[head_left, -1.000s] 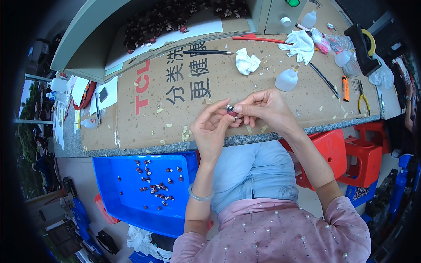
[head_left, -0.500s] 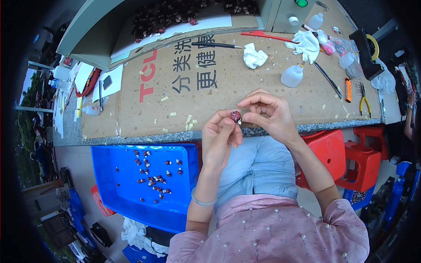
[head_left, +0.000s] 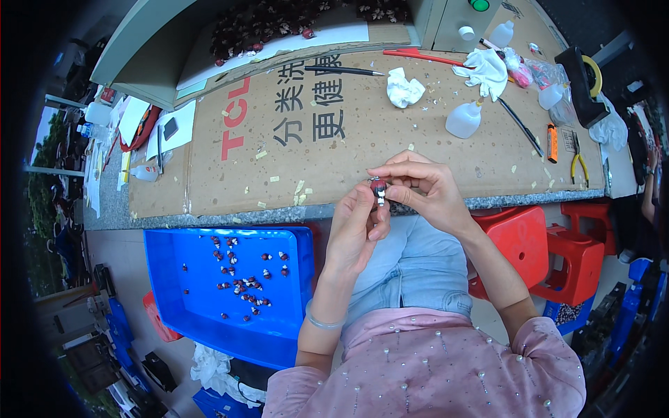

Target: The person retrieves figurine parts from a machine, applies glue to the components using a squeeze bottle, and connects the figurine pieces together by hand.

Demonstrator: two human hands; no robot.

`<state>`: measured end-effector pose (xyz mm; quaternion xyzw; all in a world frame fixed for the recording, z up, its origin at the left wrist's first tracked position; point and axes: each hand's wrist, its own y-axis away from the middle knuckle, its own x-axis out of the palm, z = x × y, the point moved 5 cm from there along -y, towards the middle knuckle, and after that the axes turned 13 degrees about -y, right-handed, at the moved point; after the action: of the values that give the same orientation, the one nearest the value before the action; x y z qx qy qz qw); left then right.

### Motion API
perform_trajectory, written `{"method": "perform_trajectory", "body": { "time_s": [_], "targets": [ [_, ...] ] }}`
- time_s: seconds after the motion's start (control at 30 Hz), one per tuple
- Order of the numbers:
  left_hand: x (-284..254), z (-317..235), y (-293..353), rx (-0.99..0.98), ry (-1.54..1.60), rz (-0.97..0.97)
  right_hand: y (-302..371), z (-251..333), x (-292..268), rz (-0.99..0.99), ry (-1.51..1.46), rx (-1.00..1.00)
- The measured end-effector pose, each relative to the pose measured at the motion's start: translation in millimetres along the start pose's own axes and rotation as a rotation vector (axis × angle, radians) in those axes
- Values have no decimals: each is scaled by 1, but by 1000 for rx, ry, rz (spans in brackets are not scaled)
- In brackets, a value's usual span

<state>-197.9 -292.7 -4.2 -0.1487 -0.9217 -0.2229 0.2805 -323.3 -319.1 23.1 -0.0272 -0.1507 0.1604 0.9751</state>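
Over the near edge of the worktable, a small figurine (head_left: 380, 189) with a round dark red head and a whitish lower part is held upright between my two hands. My left hand (head_left: 354, 226) pinches it from the left with thumb and fingertips. From the right, my right hand (head_left: 426, 189) closes thumb and forefinger on it near the head. Fingertips cover part of its sides. Left of my left forearm is a blue plastic tray (head_left: 188, 322), with several similar red and white figurines (head_left: 240, 285) scattered on its bottom.
Cardboard (head_left: 223, 188) covers the table. A grey open-fronted box (head_left: 150, 70) at the back holds many dark red pieces. To the right are a white squeeze bottle (head_left: 463, 121), crumpled tissue (head_left: 404, 89), a black pen (head_left: 521, 127), yellow-handled pliers (head_left: 579, 167) and red stools (head_left: 519, 244).
The figurine has turned from head-on to upright, showing its whitish lower part. My right fingers have come down and in to meet it; my left hand has shifted slightly.
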Motion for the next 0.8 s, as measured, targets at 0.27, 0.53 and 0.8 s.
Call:
{"method": "perform_trajectory", "body": {
  "time_s": [0.27, 0.53, 0.8],
  "targets": [
    [3, -3, -1, -13, 1, 19, -2, -2, -1, -7, -47, 4],
    [3, -1, 1, 40, -65, -24, 2, 7, 4, 8, 101, -66],
    [-3, -9, 0, 101, -230, -22, 1, 37, 12, 6, 482, -269]
  ]
}}
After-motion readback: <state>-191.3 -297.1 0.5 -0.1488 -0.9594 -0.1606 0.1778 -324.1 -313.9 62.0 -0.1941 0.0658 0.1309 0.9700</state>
